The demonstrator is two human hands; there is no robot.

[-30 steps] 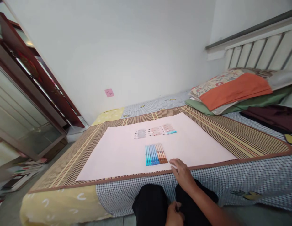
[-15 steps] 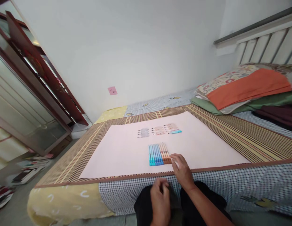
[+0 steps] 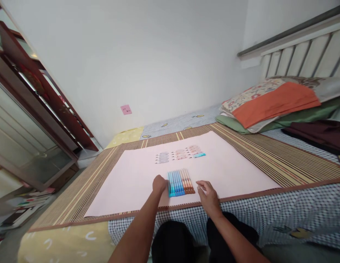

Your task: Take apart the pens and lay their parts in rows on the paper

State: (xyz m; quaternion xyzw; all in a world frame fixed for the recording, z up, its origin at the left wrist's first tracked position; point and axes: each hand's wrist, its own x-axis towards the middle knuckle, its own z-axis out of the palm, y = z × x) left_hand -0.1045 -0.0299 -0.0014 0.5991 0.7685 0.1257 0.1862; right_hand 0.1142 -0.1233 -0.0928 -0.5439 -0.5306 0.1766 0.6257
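Note:
A close row of slim pens (image 3: 181, 182), blue on the left and peach-and-brown on the right, lies on a large pale pink sheet (image 3: 115, 190). My left hand (image 3: 160, 184) is at the row's left edge, against or just beside the outermost blue pen; its fingers are mostly hidden behind the hand. Just off the row's right end, my right hand (image 3: 208, 197) has thumb and forefinger apart with nothing between them. Beyond the row, several pale pieces with thin dark tips (image 3: 178, 154) lie in three groups, and a bright blue one (image 3: 199, 155) is at the right.
A striped mat (image 3: 241, 153) lies under the sheet on a bed with a checked cover (image 3: 268, 215). Pillows (image 3: 276, 106) and dark folded cloth (image 3: 314, 135) are at the right. A white wall with a pink note (image 3: 126, 109) stands behind.
My left hand has moved from above my lap forward to the left side of the pen row. My right hand has come off the row's right end. The view has shifted slightly.

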